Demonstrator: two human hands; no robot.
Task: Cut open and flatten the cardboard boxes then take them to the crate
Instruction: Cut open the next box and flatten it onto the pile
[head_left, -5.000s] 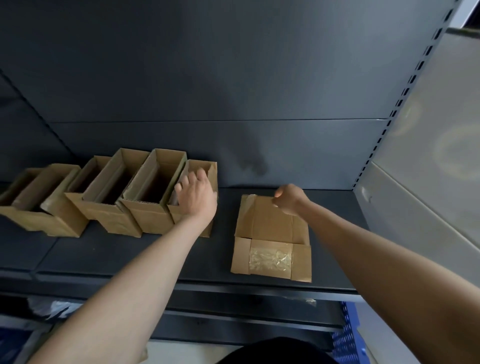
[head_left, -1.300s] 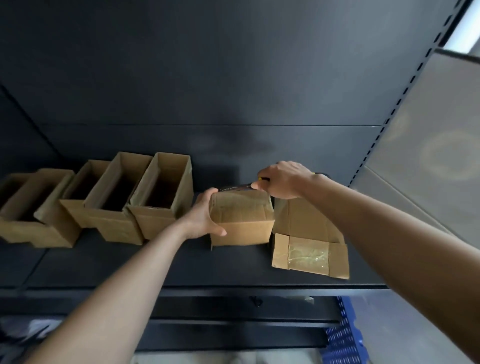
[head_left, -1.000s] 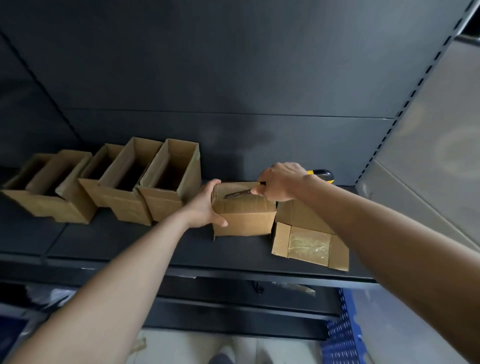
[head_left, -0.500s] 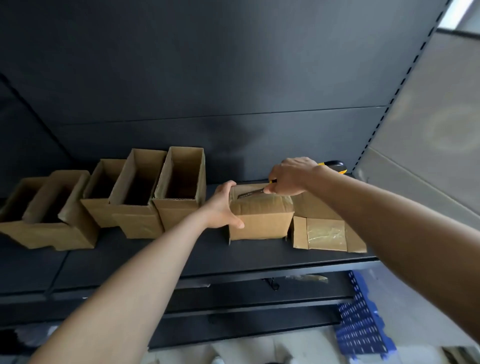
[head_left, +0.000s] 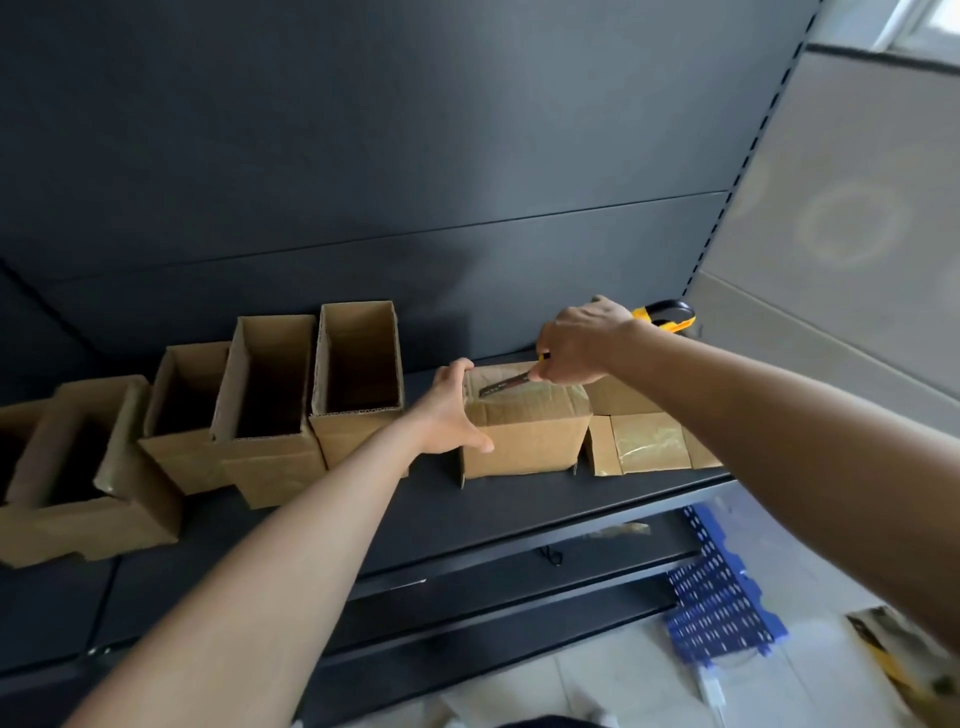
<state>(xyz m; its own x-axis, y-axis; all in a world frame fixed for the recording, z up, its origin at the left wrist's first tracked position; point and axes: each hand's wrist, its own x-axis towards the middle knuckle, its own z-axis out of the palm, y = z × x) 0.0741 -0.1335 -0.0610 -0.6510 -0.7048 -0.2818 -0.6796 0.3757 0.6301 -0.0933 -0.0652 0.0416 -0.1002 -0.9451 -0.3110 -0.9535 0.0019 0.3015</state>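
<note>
cardboard box (head_left: 524, 441) | left hand (head_left: 447, 410) grips side | right hand (head_left: 582, 343) holds knife (head_left: 665, 315)

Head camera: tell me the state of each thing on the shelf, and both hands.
Taped box, closed, tape across its top.
Knife, blade out, tip on the tape.
Left hand, grips the taped box's left side.
Right hand, grips the knife.
Flat box, flattened, lying right of the taped box.
Other boxes, open, standing in a row.
</note>
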